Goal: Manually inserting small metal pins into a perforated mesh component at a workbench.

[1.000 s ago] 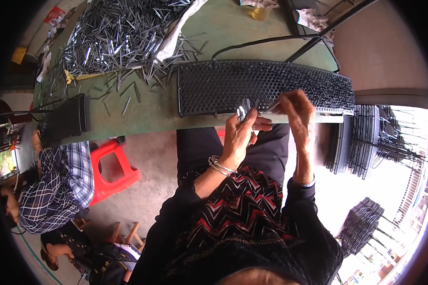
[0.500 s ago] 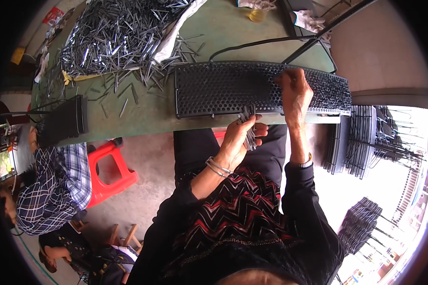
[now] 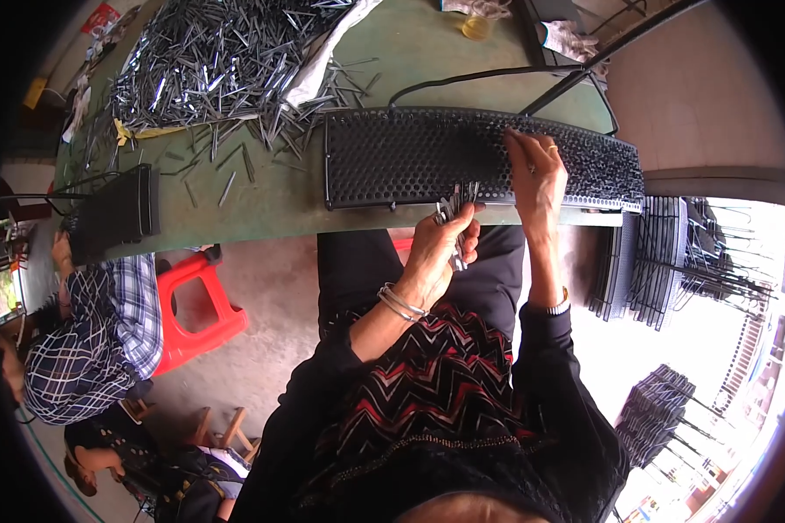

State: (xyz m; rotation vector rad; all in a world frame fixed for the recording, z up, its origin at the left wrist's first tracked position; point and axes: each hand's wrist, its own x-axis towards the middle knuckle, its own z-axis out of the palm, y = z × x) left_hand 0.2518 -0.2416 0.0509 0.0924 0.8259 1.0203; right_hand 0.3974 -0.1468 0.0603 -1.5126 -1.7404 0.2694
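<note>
A black perforated metal panel [image 3: 392, 161] lies along the table's near edge. Rows of round holes cover its left part, and many small dark pieces fill its right part. My left hand [image 3: 440, 240], just below the panel's near edge, is closed around a bunch of thin dark metal strips [image 3: 455, 207] whose ends stick up past the thumb. Over the panel, where the filled part begins, my right hand [image 3: 539, 179] has its fingers pinched together. Whatever is between those fingertips is too small or hidden to make out.
A big heap of similar strips [image 3: 227, 65] spreads on a white sheet on the green table [image 3: 410, 44]. Black rods [image 3: 576, 78] rise behind the panel. A red stool [image 3: 201, 314] and a seated person [image 3: 87, 349] are at left; stacked panels [image 3: 645, 261] stand at right.
My right hand has shifted slightly left over the panel, its wrist turned a little. The left fingers have curled closer around the bunch of strips.
</note>
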